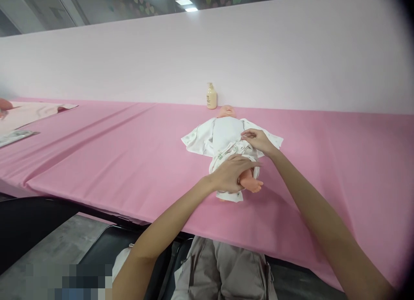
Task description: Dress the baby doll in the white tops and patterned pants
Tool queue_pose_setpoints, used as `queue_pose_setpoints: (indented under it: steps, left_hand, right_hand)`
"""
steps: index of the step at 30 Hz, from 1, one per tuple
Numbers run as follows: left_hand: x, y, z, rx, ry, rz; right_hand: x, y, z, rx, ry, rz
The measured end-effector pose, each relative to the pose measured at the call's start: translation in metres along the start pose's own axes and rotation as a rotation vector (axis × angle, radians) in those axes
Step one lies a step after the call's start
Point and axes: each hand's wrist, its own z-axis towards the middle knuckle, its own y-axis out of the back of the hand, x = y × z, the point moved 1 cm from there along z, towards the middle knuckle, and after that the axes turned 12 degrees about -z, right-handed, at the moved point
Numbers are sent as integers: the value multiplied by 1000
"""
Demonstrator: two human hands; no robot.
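A baby doll (226, 112) lies on its back on the pink table (129, 162), head toward the far wall, wearing a white garment (226, 138) spread open at the sides. My left hand (231, 174) lies over the doll's legs, its fingers wrapped round one leg just above the bare foot (253, 183). My right hand (257, 140) pinches the white cloth at the doll's waist on the right side.
A cream pump bottle (211, 96) stands against the pink wall behind the doll's head. At the far left lie a pale cloth (29, 112) and a flat packet (14, 137). A dark chair (26, 224) stands at the near left, below the table's edge.
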Motion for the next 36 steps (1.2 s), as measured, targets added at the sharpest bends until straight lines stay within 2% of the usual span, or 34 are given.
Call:
queue_pose_setpoints:
  steps: [3, 6, 9, 11, 12, 14, 16, 17, 18, 20, 23, 26, 30, 33, 36]
  left_hand:
    - [-4, -7, 0, 75, -54, 8]
    - [-4, -4, -1, 69, -34, -92]
    - [-1, 8, -3, 65, 57, -405]
    - [5, 16, -6, 8, 89, -674]
    - [10, 19, -7, -76, 95, -773]
    - [24, 24, -9, -366, 104, -802]
    - [40, 27, -13, -677, 146, -629]
    - [47, 27, -15, -778, 178, -513]
    - [54, 27, -17, -822, 213, -400]
    - [65, 24, -19, -772, 271, -206]
    - [72, 18, -19, -592, 293, 11]
    - [71, 15, -18, -521, 279, 88]
    - [67, 18, -17, -450, 252, 138]
    - [65, 25, -17, -358, 206, 44]
    - [68, 33, -19, -312, 250, -311]
  right_hand:
    - [22, 6, -8, -36, 123, -260]
    - [51, 11, -20, -74, 251, -455]
    - [73, 13, -32, -37, 310, -472]
    - [77, 11, -36, 25, 312, -489]
    - [76, 9, -36, 70, 309, -511]
    - [67, 4, -35, 175, 300, -562]
    - [56, 0, -33, 253, 288, -593]
    - [51, -1, -31, 270, 280, -595]
    - [47, -1, -30, 277, 275, -591]
    - [44, 1, -28, 284, 276, -580]
    - [45, 6, -27, 325, 283, -563]
    - [48, 13, -27, 405, 262, -519]
    - [49, 24, -27, 605, 184, -477]
    - [48, 31, -26, 642, 179, -447]
    - [43, 35, -24, 631, 161, -411]
